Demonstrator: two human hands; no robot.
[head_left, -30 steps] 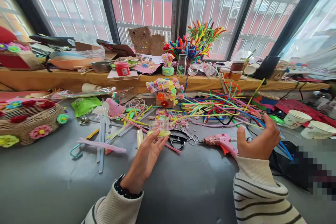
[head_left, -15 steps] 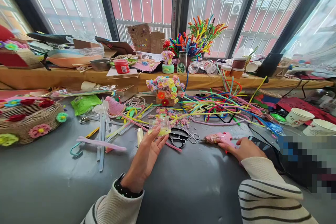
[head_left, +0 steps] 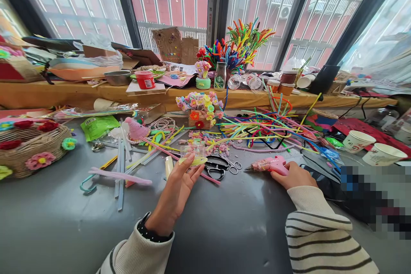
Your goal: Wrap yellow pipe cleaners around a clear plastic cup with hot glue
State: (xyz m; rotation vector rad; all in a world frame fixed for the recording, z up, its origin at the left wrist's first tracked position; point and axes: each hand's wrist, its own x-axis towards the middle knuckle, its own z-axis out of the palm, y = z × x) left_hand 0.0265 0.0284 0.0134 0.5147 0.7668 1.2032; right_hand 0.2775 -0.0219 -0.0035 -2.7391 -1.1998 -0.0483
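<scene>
My left hand (head_left: 178, 186) is raised over the grey table, its fingers closed on a small clear jar (head_left: 195, 150). A pale yellow fuzzy strip (head_left: 200, 161) lies along the near edge of the jar. On the right, my right hand (head_left: 297, 175) is wrapped round the handle of a pink glue gun (head_left: 268, 164), whose metal nozzle points left. Between the hands are black-handled scissors (head_left: 215, 172) and a smaller silver pair (head_left: 235, 167). Left of my left hand, clear glue sticks (head_left: 120, 180) lie under a pink fuzzy strip (head_left: 122, 175).
Behind the hands lies a heap of coloured pipe cleaners (head_left: 257, 126), beside a flower-covered box (head_left: 201, 115). A flower-trimmed twine basket (head_left: 35, 147) sits far left. Paper cups (head_left: 383, 154) stand at right, and a black cable (head_left: 324, 167) runs near my right hand.
My right hand has closed more fully round the glue gun's handle, and the gun has turned slightly. The left hand still holds the jar in much the same place. The view has shifted a little.
</scene>
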